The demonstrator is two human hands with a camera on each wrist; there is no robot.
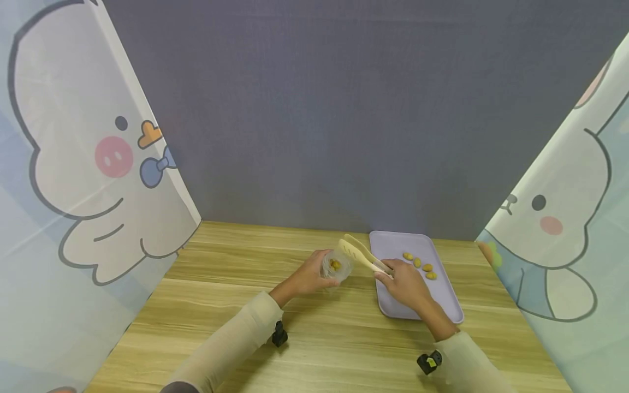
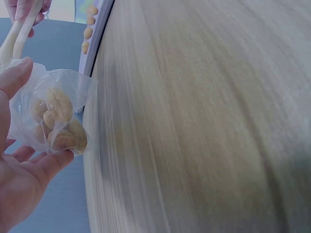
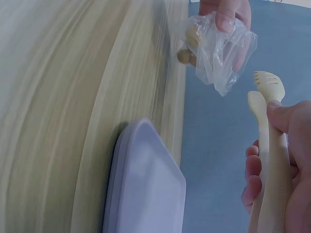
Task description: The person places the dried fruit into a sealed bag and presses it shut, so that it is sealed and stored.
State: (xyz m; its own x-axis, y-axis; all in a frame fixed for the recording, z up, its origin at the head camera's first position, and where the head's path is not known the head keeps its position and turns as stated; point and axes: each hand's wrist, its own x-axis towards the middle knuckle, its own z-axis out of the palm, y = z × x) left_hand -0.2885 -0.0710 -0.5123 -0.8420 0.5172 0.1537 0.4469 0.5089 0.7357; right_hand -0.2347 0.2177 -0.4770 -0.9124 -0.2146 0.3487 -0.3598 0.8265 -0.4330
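My left hand point(image 1: 312, 274) grips a clear plastic bag point(image 2: 77, 92) by its side, thumb and fingers around it. Several small brown-yellow, rounded food pieces point(image 2: 60, 104) lie inside the bag, their exact kind unclear. My right hand point(image 1: 405, 284) holds pale yellow tongs point(image 1: 358, 253), thumb on one arm and fingers curled round the other. The tips of the tongs are apart, with nothing between them, just right of the bag's mouth. Under the right hand is a lilac tray point(image 1: 444, 286) bearing several more such pieces point(image 1: 417, 262) in a row.
The wooden table point(image 1: 324, 338) carries the tray on its right side. A grey panel point(image 1: 314, 120) stands along the back edge. Cartoon-printed cloths point(image 1: 113, 234) flank the table on the left and right.
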